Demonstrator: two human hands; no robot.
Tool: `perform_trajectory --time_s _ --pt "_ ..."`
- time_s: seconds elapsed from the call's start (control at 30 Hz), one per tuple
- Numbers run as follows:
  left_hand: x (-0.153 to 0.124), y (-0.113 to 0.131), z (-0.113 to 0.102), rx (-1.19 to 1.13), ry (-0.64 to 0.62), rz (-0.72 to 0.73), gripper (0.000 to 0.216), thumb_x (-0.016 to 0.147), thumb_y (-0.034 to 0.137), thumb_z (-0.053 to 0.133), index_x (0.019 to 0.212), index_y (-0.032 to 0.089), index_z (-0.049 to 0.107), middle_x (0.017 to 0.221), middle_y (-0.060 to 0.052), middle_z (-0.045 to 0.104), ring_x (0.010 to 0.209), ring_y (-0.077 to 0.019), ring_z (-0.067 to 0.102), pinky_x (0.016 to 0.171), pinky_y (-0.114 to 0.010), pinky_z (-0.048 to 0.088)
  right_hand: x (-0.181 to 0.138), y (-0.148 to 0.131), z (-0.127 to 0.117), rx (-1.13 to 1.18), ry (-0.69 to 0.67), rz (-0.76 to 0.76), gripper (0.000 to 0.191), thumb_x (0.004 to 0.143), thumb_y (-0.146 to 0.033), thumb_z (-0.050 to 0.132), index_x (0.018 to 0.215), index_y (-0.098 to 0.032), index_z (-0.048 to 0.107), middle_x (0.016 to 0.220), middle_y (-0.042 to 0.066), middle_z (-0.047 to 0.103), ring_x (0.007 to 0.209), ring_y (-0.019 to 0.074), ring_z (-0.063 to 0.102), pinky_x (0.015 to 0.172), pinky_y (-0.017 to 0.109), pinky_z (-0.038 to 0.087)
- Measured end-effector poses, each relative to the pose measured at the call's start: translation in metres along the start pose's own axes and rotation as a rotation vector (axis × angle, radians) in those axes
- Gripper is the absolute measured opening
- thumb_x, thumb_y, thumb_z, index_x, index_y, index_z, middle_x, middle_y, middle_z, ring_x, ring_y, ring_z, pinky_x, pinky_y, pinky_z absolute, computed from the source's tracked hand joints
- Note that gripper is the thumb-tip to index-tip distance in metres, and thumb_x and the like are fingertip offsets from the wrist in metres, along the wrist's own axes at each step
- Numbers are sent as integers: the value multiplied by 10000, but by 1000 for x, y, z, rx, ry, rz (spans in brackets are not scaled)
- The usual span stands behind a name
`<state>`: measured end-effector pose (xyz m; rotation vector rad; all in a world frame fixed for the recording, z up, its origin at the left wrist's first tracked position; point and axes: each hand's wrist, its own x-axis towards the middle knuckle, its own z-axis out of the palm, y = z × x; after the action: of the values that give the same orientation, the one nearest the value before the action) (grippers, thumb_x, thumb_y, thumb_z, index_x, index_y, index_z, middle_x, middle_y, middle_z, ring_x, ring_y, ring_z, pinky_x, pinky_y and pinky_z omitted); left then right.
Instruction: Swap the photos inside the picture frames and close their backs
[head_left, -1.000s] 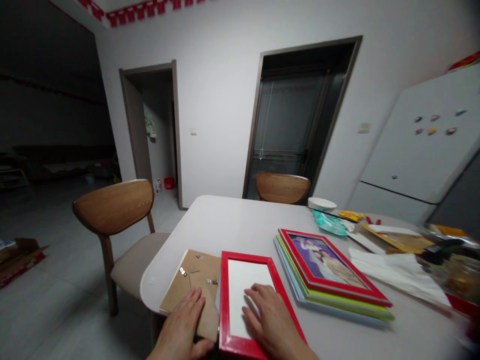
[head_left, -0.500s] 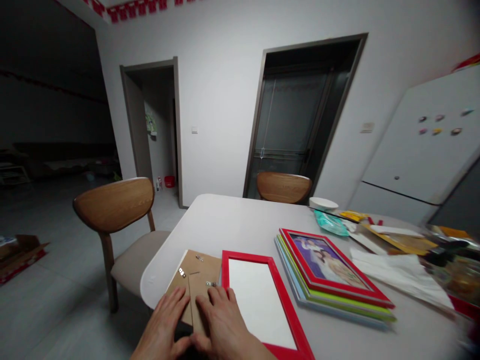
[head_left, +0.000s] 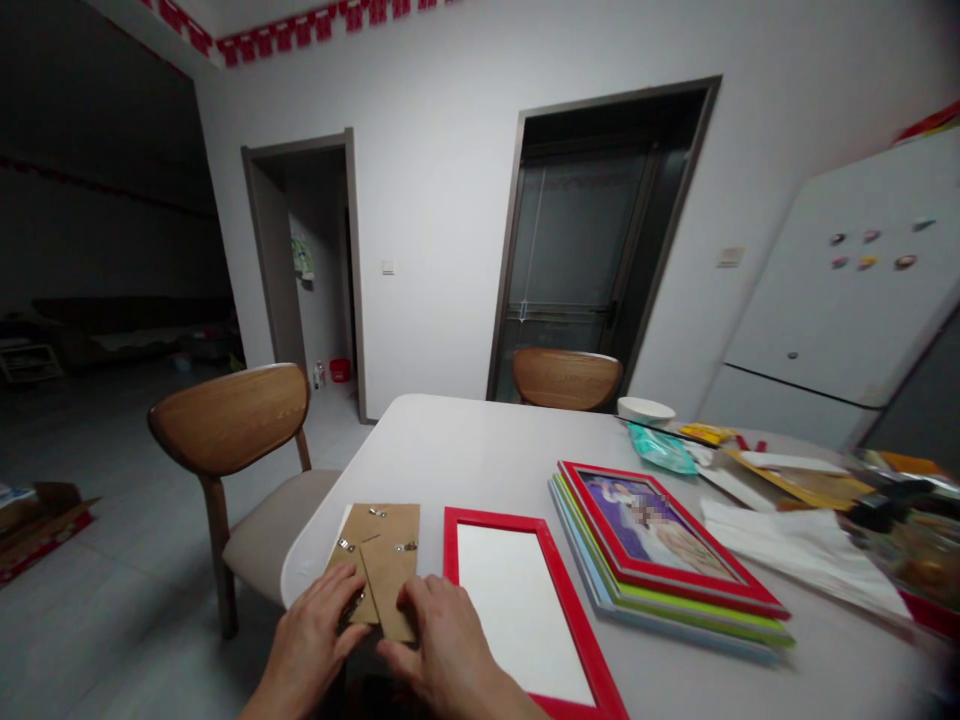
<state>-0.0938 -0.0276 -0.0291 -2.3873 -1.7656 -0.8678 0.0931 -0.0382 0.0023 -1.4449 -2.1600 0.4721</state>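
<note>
A brown picture-frame backing board (head_left: 390,530) with metal clips and a stand flap lies near the table's left corner, a thin white edge showing along its left side. My left hand (head_left: 311,630) is closed on its near left part, fingers bent over a clip. With fingers curled, my right hand (head_left: 442,640) grips the near right edge. Just right of the board lies a red picture frame (head_left: 555,565) with a white panel inside it. My right forearm crosses in front of the frame's near left part. The near edge of the board is partly hidden by my hands.
Right of the red frame stands a stack of frames (head_left: 675,590), a red one with a photo on top. Beyond it are a white tissue (head_left: 802,555), a teal packet (head_left: 661,447) and a white bowl (head_left: 646,410). A wooden chair (head_left: 232,420) stands at the left.
The backing board has slid left, away from the red frame, and turned slightly. Both hands have shifted left with it. The red frame and the stack have stayed put.
</note>
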Motion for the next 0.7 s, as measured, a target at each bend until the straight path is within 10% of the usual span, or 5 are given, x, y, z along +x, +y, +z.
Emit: perform_trajectory --time_s 0.33,0.7 --pt "22 46 -14 -126 171 85 278 691 172 526 965 216 535 1089 -48 573 1017 -203 516 860 -359 444 -11 9 -48 254 196 -215 68 695 -239 525 665 -186 495 767 27 544 732 134 498 657 236 388" --pt "13 136 8 -415 52 373 128 745 295 503 748 182 562 830 -58 642 799 -193 583 755 -344 462 -76 91 -102 392 82 133 206 684 -307 502 536 -192 416 573 -11 488 551 113 460 529 207 373"
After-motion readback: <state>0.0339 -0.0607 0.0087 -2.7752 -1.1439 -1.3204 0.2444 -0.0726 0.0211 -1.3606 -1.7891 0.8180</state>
